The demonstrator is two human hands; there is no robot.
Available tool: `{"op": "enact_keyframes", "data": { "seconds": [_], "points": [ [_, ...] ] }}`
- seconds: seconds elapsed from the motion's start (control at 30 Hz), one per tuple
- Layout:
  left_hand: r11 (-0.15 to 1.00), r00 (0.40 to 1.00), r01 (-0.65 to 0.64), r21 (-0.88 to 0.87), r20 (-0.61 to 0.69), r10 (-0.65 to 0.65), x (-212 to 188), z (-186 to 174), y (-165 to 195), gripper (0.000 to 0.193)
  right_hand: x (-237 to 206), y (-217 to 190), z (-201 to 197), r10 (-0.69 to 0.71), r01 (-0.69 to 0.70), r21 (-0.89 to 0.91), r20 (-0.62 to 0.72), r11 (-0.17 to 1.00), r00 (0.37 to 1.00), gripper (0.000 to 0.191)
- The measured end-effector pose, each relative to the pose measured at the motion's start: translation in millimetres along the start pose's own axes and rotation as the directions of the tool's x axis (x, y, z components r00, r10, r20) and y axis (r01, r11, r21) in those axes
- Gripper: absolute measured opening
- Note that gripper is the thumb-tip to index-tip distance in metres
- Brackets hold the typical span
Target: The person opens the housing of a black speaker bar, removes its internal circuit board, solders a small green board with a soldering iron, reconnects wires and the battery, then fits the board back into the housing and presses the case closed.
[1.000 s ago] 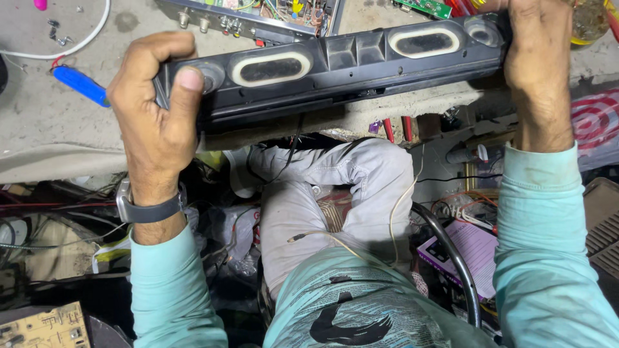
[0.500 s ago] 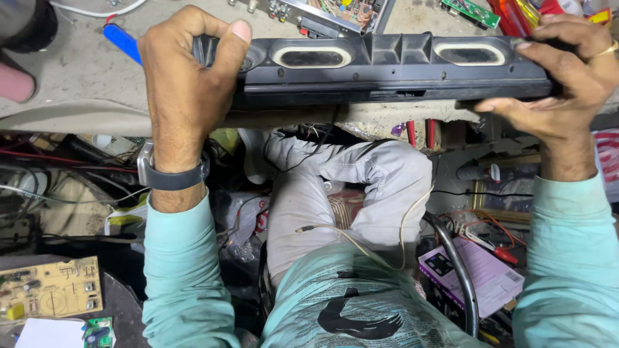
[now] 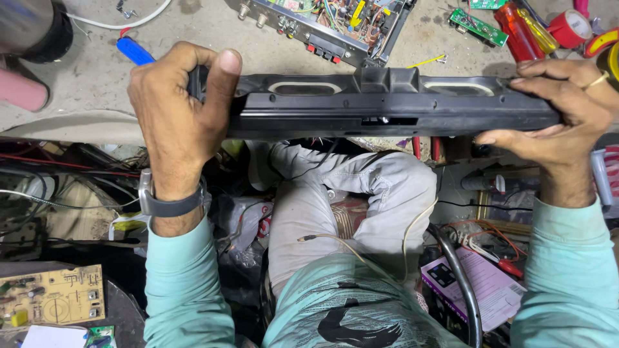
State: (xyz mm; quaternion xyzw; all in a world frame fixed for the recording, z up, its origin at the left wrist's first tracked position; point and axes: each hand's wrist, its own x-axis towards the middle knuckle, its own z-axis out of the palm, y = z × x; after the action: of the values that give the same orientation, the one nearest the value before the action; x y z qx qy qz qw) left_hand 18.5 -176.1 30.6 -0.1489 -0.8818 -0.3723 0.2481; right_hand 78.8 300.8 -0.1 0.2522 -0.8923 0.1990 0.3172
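At the edge of a cluttered grey workbench (image 3: 84,96), head view: long black moulded-plastic speaker housing (image 3: 387,106) w/ two oval ports, held level across the bench lip above the person's lap. Left hand (image 3: 177,109) wraps its left end, thumb over the top; right hand (image 3: 558,119) clamps the right end, fingers flat on top. Looks stiff, light, prob. hollow; ends seem the safest hold. Just behind: open metal amplifier chassis w/ wired circuit board (image 3: 329,26), blue-handled tool (image 3: 134,50), red-handled screwdriver (image 3: 516,29), red tape roll (image 3: 570,27). Loose cables (image 3: 58,187) crowd below.
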Motion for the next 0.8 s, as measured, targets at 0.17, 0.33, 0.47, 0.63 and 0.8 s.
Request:
{"op": "enact_keyframes", "data": {
  "seconds": [0.17, 0.33, 0.47, 0.63, 0.8],
  "points": [
    [0.865, 0.867, -0.480, 0.149, -0.070, 0.493, 1, 1, -4, 0.058, 3, 11, 1, 0.164, -0.175, 0.120, 0.099, 0.977, 0.981, 0.068],
    [0.826, 0.824, -0.559, 0.071, -0.068, 0.563, -5, 6, -8, 0.068, 13, -3, 13, 0.110, -0.084, 0.334, -0.060, 0.939, 0.992, 0.081],
    [0.863, 0.890, -0.452, -0.225, -0.181, 0.419, -3, 10, -14, 0.069, 10, -15, 22, 0.197, -0.115, 0.466, -0.130, 0.877, 0.972, 0.076],
    [0.857, 0.867, -0.497, -0.133, -0.124, 0.483, -5, 5, -17, 0.057, 6, -15, 22, 0.177, -0.128, 0.284, -0.153, 0.950, 0.972, 0.063],
    [0.858, 0.867, -0.496, -0.134, -0.131, 0.481, 0, 6, -18, 0.052, 15, -13, 23, 0.207, -0.153, 0.297, -0.159, 0.943, 0.965, 0.066]
  ]
}}
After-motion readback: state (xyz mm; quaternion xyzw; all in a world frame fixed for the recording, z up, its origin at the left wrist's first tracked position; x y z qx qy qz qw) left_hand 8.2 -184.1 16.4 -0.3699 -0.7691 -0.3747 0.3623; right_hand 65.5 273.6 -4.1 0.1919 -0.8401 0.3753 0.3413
